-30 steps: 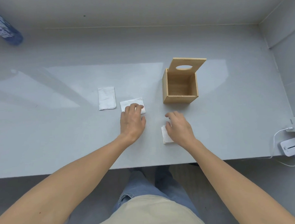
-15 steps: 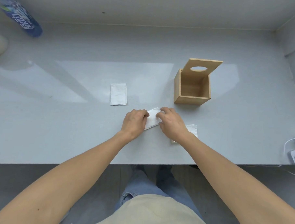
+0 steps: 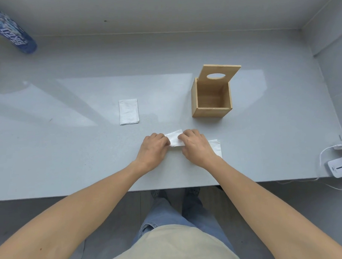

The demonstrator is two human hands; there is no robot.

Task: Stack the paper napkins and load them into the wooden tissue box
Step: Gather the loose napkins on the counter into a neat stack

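A folded white napkin (image 3: pixel 174 139) lies on the grey table between my hands. My left hand (image 3: pixel 153 149) grips its left end and my right hand (image 3: pixel 196 146) grips its right end. A second folded napkin (image 3: pixel 216 148) sits under and behind my right wrist, partly hidden. A third napkin (image 3: pixel 128 111) lies flat further back on the left, apart from both hands. The wooden tissue box (image 3: pixel 212 112) stands open behind my right hand, its lid (image 3: pixel 219 74) with an oval hole tilted up at the back. The box's inside looks bare.
A blue bottle (image 3: pixel 11 34) lies at the far left back corner. A white device (image 3: pixel 340 166) with a cable and a plug sits at the right table edge. The table's front edge (image 3: pixel 71 194) runs just below my forearms.
My left hand has dragged the napkin from beside the far one toward me. My right hand left the near stack and took hold of that napkin's right end.
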